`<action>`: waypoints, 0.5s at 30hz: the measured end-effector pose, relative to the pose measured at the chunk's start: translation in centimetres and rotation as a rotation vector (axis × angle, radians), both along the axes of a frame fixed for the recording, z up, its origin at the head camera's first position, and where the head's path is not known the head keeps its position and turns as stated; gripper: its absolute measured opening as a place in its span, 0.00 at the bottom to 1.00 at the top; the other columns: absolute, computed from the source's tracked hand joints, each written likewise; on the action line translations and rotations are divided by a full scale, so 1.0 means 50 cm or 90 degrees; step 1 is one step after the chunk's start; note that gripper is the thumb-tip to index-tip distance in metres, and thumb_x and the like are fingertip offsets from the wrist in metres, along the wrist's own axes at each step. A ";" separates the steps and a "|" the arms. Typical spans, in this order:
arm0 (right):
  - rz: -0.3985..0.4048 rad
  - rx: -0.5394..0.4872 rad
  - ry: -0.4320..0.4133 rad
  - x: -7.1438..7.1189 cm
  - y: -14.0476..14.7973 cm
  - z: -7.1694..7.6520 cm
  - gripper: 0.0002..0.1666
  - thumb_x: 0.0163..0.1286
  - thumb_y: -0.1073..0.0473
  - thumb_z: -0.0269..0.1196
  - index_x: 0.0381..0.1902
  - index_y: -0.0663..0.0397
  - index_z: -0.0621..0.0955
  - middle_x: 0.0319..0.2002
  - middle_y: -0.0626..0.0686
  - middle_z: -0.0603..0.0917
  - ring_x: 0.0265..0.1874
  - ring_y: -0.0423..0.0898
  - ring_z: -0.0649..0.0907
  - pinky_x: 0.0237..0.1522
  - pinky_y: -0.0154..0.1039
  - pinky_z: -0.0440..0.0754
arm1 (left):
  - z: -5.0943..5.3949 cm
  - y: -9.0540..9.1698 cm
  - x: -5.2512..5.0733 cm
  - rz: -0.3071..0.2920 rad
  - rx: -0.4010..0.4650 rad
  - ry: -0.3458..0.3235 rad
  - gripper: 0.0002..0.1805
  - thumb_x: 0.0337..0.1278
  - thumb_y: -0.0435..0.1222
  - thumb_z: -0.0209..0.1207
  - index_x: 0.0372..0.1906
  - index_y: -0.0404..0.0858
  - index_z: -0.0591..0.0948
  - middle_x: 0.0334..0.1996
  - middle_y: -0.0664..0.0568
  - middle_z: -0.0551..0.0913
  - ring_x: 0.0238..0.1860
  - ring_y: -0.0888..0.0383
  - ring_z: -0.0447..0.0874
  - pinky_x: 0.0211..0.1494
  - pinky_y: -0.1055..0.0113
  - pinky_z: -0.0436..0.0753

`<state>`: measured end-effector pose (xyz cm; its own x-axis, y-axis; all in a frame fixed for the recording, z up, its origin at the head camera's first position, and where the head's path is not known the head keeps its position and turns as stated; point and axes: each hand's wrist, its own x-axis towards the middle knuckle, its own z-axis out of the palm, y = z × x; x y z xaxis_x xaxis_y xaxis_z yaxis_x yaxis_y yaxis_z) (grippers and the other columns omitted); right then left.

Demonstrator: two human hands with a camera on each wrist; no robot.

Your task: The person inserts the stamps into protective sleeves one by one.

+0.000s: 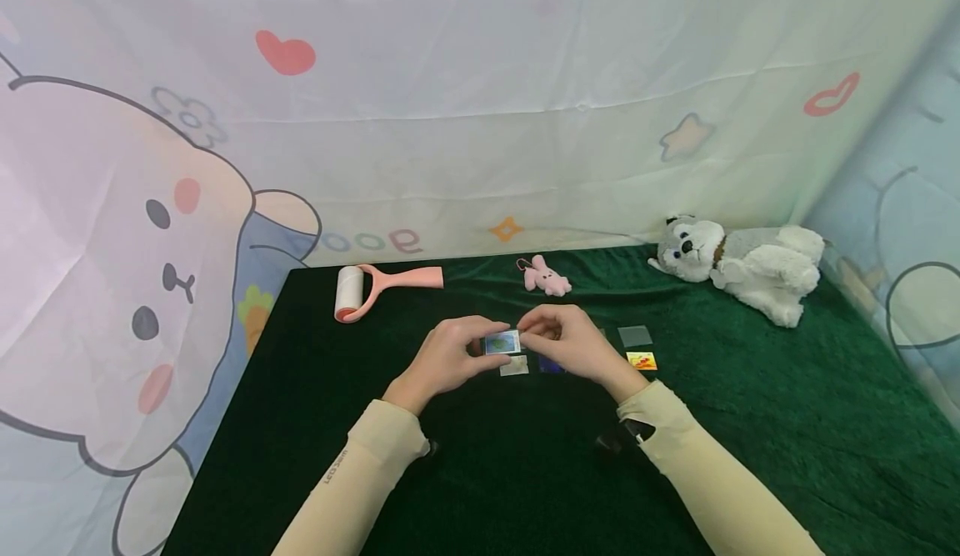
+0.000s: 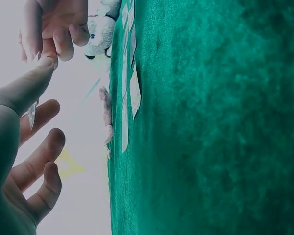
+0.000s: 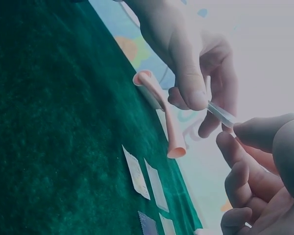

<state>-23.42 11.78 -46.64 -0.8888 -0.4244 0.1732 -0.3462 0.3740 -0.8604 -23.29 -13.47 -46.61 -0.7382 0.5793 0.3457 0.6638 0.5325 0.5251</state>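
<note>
My left hand (image 1: pixel 448 354) pinches a small stamp (image 1: pixel 502 342) with a blue-green picture and white border, thumb at its lower edge and fingers above. At its right edge, my right hand (image 1: pixel 573 343) pinches the same piece between thumb and index finger. Seen edge-on in the right wrist view, the piece has a glossy, clear-looking surface (image 3: pixel 221 114); whether a sleeve covers it I cannot tell. Beneath the hands lie a pale stamp (image 1: pixel 514 366) and a purple-blue stamp (image 1: pixel 551 365), the latter partly hidden. Farther right are a yellow-orange stamp (image 1: pixel 641 361) and a clear sleeve (image 1: pixel 635 336).
A pink-handled lint roller (image 1: pixel 405 278) lies at the back left of the dark green cloth (image 1: pixel 487 473). Behind the hands sits a small pink plush keychain (image 1: pixel 547 278). A grey-white plush dog (image 1: pixel 750 264) lies at the back right. Printed fabric hangs behind and at both sides.
</note>
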 end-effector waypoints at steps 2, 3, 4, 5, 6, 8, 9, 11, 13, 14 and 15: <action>-0.001 0.000 0.001 0.000 -0.002 0.001 0.09 0.75 0.58 0.67 0.49 0.53 0.87 0.40 0.48 0.90 0.37 0.47 0.85 0.42 0.41 0.83 | 0.000 0.001 0.000 0.002 0.000 -0.001 0.24 0.62 0.43 0.74 0.62 0.43 0.86 0.52 0.56 0.88 0.33 0.58 0.80 0.34 0.68 0.78; -0.002 0.000 0.002 0.000 -0.003 0.001 0.09 0.75 0.58 0.67 0.50 0.53 0.86 0.40 0.48 0.90 0.37 0.47 0.85 0.42 0.42 0.83 | 0.000 0.001 0.000 0.002 0.000 -0.001 0.24 0.62 0.44 0.74 0.62 0.43 0.86 0.52 0.56 0.88 0.33 0.58 0.81 0.34 0.68 0.78; -0.002 -0.001 0.003 0.000 -0.004 0.001 0.09 0.75 0.59 0.67 0.50 0.53 0.86 0.39 0.48 0.90 0.36 0.47 0.85 0.42 0.42 0.83 | 0.000 0.001 0.000 0.003 0.000 -0.001 0.24 0.62 0.44 0.74 0.62 0.43 0.86 0.52 0.56 0.89 0.34 0.57 0.81 0.34 0.68 0.78; -0.003 -0.002 0.003 0.000 -0.005 0.001 0.09 0.75 0.59 0.67 0.50 0.53 0.86 0.39 0.48 0.90 0.36 0.47 0.85 0.42 0.42 0.83 | 0.000 0.001 0.000 0.005 -0.001 0.000 0.24 0.62 0.44 0.74 0.62 0.43 0.86 0.52 0.56 0.89 0.34 0.57 0.81 0.34 0.68 0.78; -0.004 -0.001 0.004 0.000 -0.005 0.002 0.10 0.75 0.59 0.67 0.50 0.53 0.86 0.39 0.48 0.90 0.36 0.47 0.85 0.42 0.42 0.83 | -0.001 0.001 0.000 0.005 -0.001 0.001 0.25 0.62 0.44 0.74 0.62 0.43 0.86 0.52 0.56 0.89 0.34 0.57 0.81 0.34 0.69 0.78; -0.006 -0.002 0.004 0.000 -0.006 0.001 0.10 0.75 0.59 0.67 0.51 0.54 0.86 0.39 0.48 0.90 0.36 0.47 0.85 0.41 0.41 0.83 | -0.001 0.001 0.001 0.004 0.000 0.002 0.25 0.61 0.43 0.75 0.62 0.42 0.86 0.51 0.56 0.89 0.33 0.58 0.80 0.34 0.69 0.77; -0.006 -0.003 0.005 0.001 -0.006 0.002 0.10 0.75 0.59 0.67 0.51 0.54 0.86 0.39 0.48 0.90 0.36 0.46 0.85 0.41 0.40 0.83 | -0.002 0.001 0.000 0.003 0.001 0.002 0.25 0.61 0.43 0.75 0.62 0.42 0.86 0.51 0.56 0.89 0.33 0.58 0.80 0.34 0.69 0.77; -0.003 -0.004 0.007 0.002 -0.006 0.003 0.11 0.75 0.60 0.66 0.52 0.55 0.85 0.39 0.48 0.90 0.35 0.46 0.85 0.41 0.39 0.82 | -0.004 0.001 -0.001 -0.002 0.006 -0.002 0.25 0.61 0.43 0.75 0.62 0.42 0.86 0.50 0.55 0.89 0.33 0.60 0.79 0.34 0.69 0.78; 0.000 -0.007 0.010 0.003 -0.006 0.004 0.11 0.75 0.61 0.66 0.52 0.57 0.85 0.40 0.49 0.90 0.35 0.46 0.84 0.40 0.38 0.82 | -0.007 0.000 -0.002 -0.007 0.015 -0.011 0.25 0.60 0.42 0.75 0.62 0.41 0.86 0.49 0.56 0.88 0.34 0.61 0.79 0.35 0.70 0.79; 0.003 -0.008 0.012 0.003 -0.006 0.004 0.12 0.75 0.61 0.66 0.53 0.58 0.85 0.40 0.50 0.90 0.35 0.46 0.84 0.40 0.37 0.82 | -0.008 0.000 -0.003 -0.010 0.021 -0.017 0.25 0.60 0.42 0.75 0.62 0.41 0.86 0.49 0.56 0.88 0.34 0.62 0.79 0.36 0.70 0.80; 0.005 -0.009 0.013 0.004 -0.007 0.005 0.12 0.75 0.62 0.65 0.53 0.58 0.85 0.40 0.50 0.90 0.35 0.46 0.84 0.39 0.37 0.81 | -0.009 0.000 -0.004 -0.013 0.026 -0.023 0.25 0.60 0.42 0.75 0.62 0.41 0.86 0.49 0.56 0.88 0.35 0.62 0.79 0.37 0.70 0.81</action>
<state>-23.22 11.45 -46.40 -0.8816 -0.4285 0.1978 -0.3672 0.3594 -0.8579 -23.48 -13.46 -47.05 -0.7387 0.5802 0.3431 0.6548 0.4968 0.5697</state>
